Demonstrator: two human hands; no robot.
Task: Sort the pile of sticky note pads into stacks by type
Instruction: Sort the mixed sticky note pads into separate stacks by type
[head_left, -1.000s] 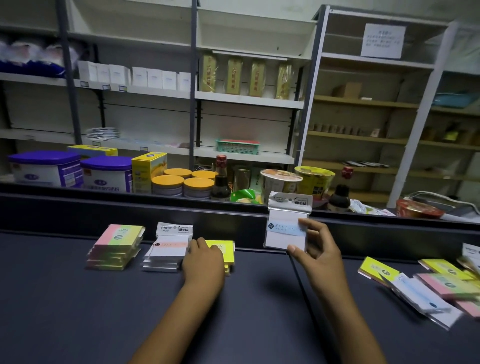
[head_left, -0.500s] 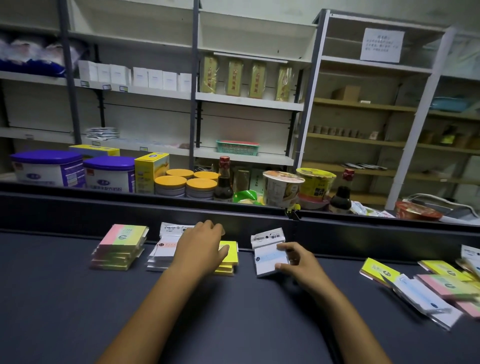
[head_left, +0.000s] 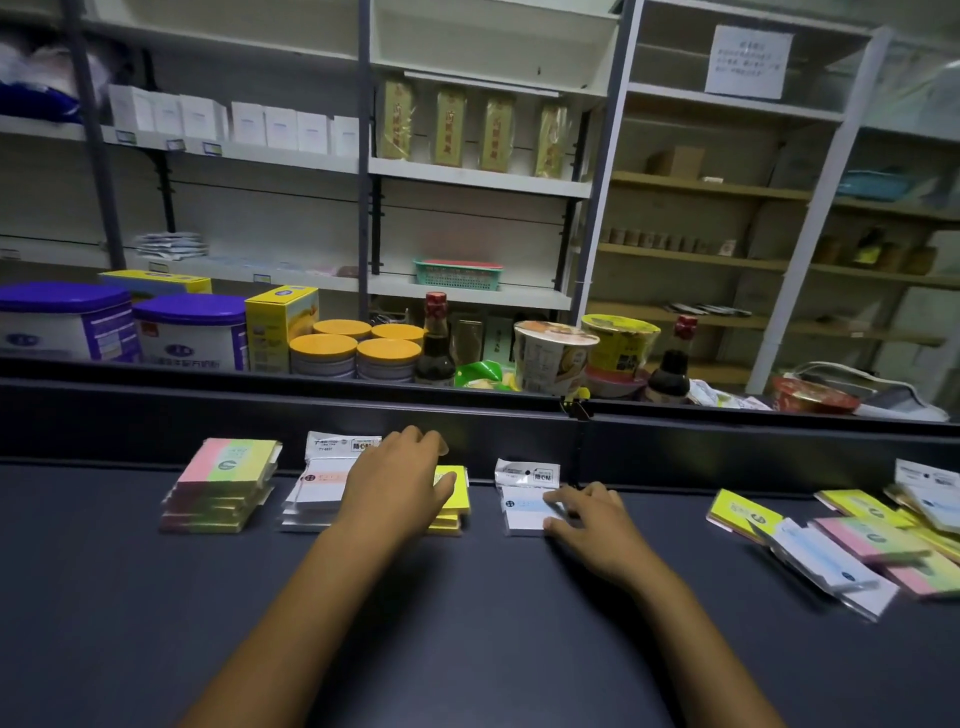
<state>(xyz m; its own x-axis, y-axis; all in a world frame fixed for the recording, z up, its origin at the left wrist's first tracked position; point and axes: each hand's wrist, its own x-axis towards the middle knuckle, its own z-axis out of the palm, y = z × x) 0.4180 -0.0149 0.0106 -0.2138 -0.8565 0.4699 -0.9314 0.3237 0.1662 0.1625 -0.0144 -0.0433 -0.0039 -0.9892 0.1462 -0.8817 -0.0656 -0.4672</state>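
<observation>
Your left hand (head_left: 397, 480) lies flat, fingers spread, on the yellow stack (head_left: 453, 499), gripping nothing; your right hand (head_left: 592, 525) has its fingertips on the blue-band white pad (head_left: 524, 506), which lies flat on the dark counter (head_left: 467, 623) just right of that stack, fingers loose, not pinching; pink-green stack (head_left: 221, 486) and white stack (head_left: 317, 491) sit further left; unsorted pile (head_left: 852, 540) far right.

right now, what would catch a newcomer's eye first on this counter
Two hands over a dark counter: the left hand rests on a yellow pad stack, the right hand touches a lone white packaged pad. Left of them stand a pink-green stack and a white stack; an unsorted pile sprawls at far right.
</observation>
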